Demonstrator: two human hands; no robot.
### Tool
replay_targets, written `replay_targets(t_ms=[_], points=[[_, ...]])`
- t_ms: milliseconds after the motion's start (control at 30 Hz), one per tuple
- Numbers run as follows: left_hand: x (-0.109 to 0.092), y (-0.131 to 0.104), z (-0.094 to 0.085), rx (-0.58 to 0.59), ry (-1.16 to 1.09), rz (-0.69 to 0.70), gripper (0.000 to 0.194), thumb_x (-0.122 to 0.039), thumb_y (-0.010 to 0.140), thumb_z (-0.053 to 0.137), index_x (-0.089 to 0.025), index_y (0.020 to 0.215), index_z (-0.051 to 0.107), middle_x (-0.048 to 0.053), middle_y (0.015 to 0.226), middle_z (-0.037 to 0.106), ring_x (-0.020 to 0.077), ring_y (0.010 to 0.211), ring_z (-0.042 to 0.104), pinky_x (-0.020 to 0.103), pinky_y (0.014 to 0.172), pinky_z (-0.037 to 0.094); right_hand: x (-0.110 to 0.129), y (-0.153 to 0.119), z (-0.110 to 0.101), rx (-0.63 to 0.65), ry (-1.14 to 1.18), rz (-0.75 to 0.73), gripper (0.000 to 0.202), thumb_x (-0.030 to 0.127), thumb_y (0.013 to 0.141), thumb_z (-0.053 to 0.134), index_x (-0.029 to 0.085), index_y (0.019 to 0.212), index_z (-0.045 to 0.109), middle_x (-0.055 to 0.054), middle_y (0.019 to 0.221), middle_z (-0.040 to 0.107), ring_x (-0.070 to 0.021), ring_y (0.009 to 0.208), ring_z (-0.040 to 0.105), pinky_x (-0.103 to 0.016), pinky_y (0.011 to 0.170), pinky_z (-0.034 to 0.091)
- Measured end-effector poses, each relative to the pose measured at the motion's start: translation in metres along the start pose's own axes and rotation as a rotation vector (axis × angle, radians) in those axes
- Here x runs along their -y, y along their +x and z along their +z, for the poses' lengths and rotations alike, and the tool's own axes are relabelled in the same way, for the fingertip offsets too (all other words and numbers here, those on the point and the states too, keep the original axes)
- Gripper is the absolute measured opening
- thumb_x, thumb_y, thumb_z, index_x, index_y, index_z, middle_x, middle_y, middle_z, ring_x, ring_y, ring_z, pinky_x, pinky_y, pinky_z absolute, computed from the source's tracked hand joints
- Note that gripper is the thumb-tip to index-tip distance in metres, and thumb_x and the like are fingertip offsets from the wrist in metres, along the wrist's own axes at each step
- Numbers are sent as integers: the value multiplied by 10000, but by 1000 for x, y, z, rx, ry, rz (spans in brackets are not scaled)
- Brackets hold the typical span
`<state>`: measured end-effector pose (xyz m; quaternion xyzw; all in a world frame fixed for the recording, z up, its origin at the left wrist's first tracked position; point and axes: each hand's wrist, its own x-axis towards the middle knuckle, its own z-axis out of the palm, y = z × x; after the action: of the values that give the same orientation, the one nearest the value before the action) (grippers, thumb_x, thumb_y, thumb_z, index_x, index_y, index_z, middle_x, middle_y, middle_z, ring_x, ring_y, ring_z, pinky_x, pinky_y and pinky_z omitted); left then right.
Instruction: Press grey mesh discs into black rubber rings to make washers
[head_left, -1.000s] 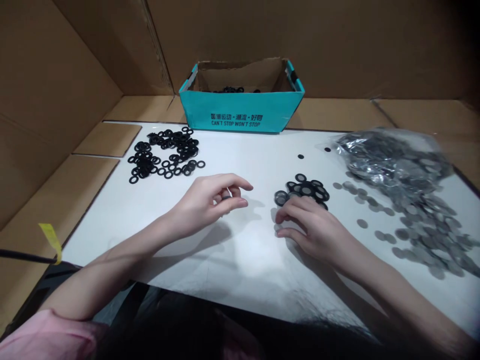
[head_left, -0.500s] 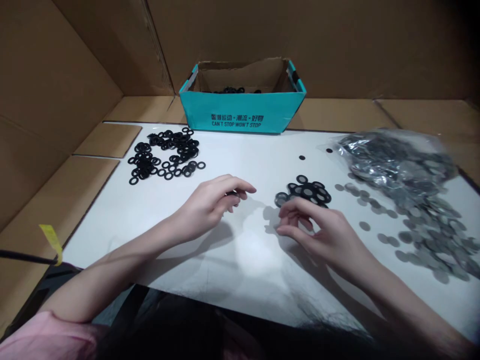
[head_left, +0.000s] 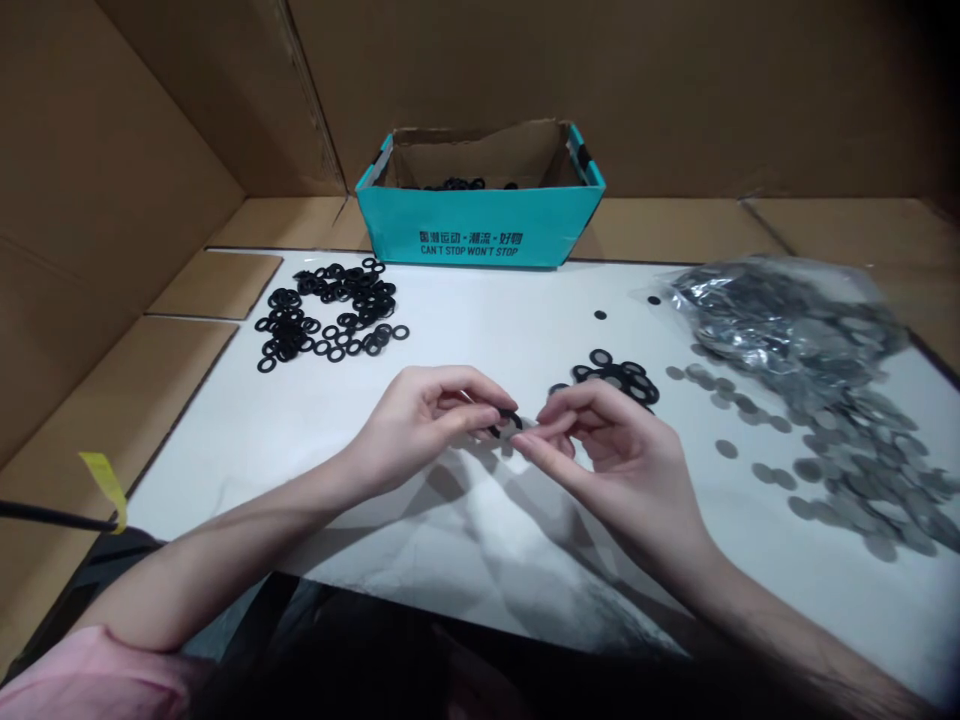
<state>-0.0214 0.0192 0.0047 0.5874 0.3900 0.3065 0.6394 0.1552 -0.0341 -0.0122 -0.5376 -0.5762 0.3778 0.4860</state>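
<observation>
Above the middle of the white tabletop, my left hand [head_left: 435, 412] pinches a black rubber ring [head_left: 513, 415] between thumb and fingers. My right hand [head_left: 619, 440] meets it from the right, thumb and fingertips closed on the edge of a thin grey disc [head_left: 508, 430]. The disc lies against the ring's opening; whether it is seated inside cannot be made out. Just behind my right hand is a small pile of black rings with grey discs in them [head_left: 613, 382]. Fingers hide part of the ring.
Loose black rings [head_left: 337, 345] are heaped at left. A turquoise box [head_left: 469, 225] with black rings stands at the back. On the right lie a clear plastic bag [head_left: 795, 330] of discs and scattered grey discs [head_left: 870, 470]. Cardboard walls [head_left: 600, 80] surround the table.
Both hands have come together, the right moving left and the left slightly right and down. The ring and grey disc now meet between the fingertips.
</observation>
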Motion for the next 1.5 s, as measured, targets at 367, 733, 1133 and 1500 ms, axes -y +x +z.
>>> replay_targets(t_ms=[367,733,1133,1500], points=[[2,-3,1,50,-2,19,86,-159,790,701,-106,853,677,38,853,704,115,731,680,182,678,546,-7,2,-3,142,-156,-80,112,257,865,611,189,781,641,-22,709,625,-134,635,558,-279,581,433],[-1,0,-1,184,-31,-130,107,-151,759,719,-104,797,631,18,695,677,109,664,659,185,640,519,-9,1,-4,251,-60,-82,228,291,886,555,191,683,529,-1,638,521,-128,597,495,-268,546,389],[-5,-10,-1,252,79,-36,171,-276,898,617,-125,833,571,12,686,627,94,632,601,179,585,468,-7,0,-7,342,121,-19,355,448,920,522,200,677,451,3,640,494,-127,600,487,-261,535,386],[-7,-9,-3,323,72,-91,159,-239,918,580,-114,821,560,11,639,614,87,592,589,177,577,486,-5,-3,-10,332,42,-85,313,357,934,511,196,670,461,10,621,486,-112,575,454,-250,524,369]])
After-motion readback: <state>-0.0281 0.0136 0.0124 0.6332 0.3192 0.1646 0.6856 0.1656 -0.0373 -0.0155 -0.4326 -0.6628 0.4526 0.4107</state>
